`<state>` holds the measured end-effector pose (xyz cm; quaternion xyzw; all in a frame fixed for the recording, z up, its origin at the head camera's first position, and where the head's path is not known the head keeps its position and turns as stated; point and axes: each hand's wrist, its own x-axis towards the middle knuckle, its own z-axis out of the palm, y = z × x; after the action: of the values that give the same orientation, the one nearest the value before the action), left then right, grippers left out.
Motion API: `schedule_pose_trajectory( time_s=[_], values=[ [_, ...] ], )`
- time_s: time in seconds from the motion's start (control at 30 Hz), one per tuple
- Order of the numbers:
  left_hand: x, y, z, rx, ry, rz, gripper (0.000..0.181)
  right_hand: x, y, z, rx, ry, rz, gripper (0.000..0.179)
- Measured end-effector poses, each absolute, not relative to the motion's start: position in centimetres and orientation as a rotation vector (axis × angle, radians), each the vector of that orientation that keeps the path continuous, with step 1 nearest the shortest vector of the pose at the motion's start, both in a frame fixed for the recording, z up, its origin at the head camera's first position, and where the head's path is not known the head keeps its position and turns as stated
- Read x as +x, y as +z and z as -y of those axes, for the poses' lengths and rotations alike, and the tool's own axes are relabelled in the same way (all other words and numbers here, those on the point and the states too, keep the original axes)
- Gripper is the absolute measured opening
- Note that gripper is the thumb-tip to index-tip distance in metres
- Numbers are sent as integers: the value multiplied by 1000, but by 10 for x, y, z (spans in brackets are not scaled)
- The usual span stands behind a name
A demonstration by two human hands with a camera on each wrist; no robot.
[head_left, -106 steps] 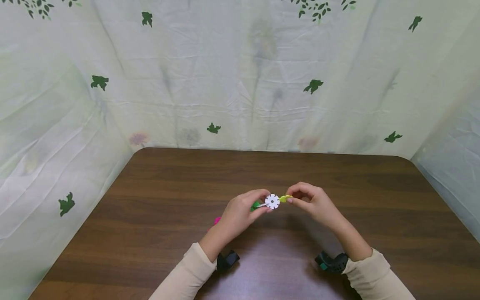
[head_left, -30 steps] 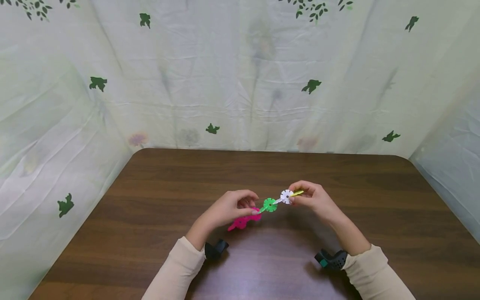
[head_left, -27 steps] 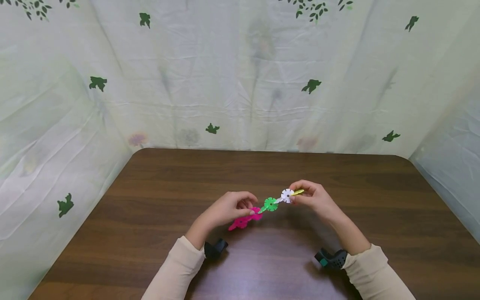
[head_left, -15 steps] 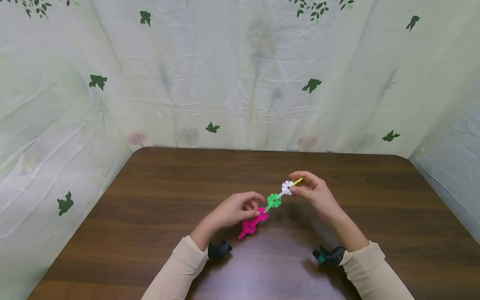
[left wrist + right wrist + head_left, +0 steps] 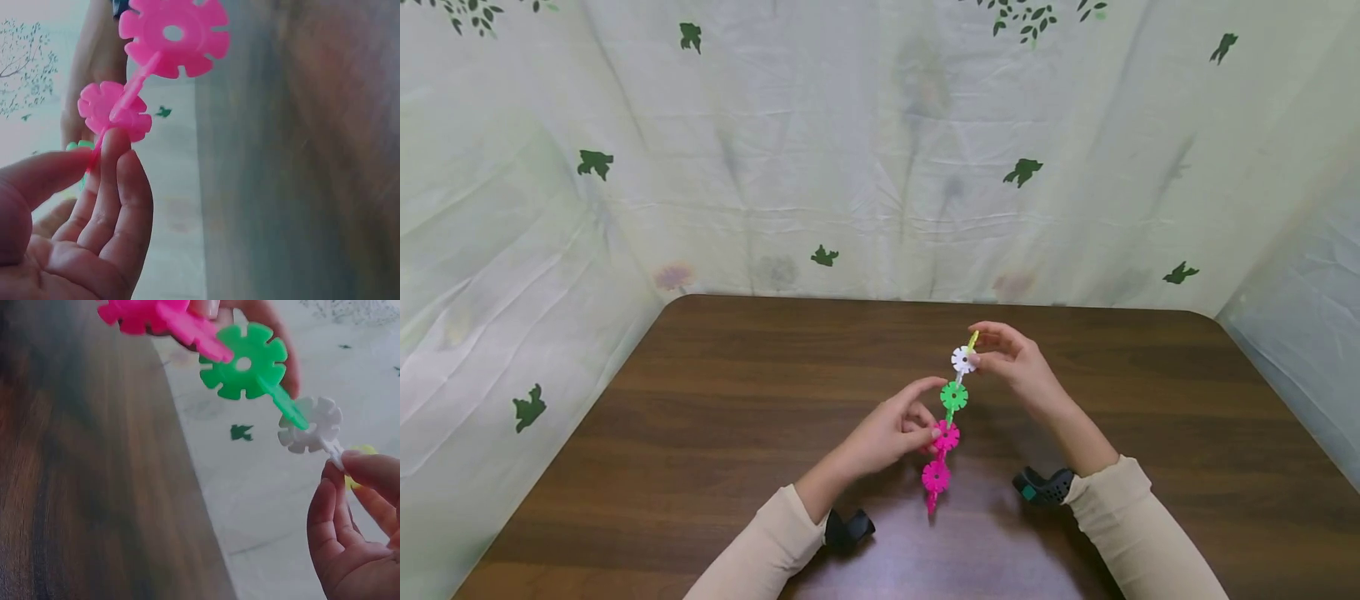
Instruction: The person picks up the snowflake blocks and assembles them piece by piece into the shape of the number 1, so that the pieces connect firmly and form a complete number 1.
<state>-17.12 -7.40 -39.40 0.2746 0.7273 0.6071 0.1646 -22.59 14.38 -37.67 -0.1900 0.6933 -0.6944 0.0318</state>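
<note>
Both hands hold up a chain of interlocking disc pieces, notched like snowflakes, above the table. From its near end the chain runs through pink discs, then green discs, white discs and a yellow disc at the far end. My left hand pinches a pink disc between thumb and fingertips, its index finger stretched toward the green part. At the far end my right hand pinches a white disc beside the yellow one, which its fingers partly hide in the right wrist view.
A brown wooden table with rounded far corners lies under the hands. Behind it hangs a pale curtain printed with green birds and leaves. Black wrist-worn cameras sit at both sleeves.
The chain has swung from a sideways slant to nearly straight away from the body. My right hand has moved farther out and slightly left; my left hand has shifted right, still holding pink.
</note>
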Motion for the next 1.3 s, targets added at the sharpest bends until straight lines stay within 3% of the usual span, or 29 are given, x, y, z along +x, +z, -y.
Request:
schedule_pose_trajectory(
  time_s=[0.3,0.73,1.3],
  values=[
    [-165,-405,62,600,1771,-2039,57,-240,-398,-138,-585,-1994,-2142,40],
    [-163,-412,54,561,1567,-2157,50,-247,-421,-140,-564,-1624,-2277,41],
    [-162,-408,54,548,1416,-2290,56,-244,-413,-142,-521,-1374,-2453,37]
  ],
)
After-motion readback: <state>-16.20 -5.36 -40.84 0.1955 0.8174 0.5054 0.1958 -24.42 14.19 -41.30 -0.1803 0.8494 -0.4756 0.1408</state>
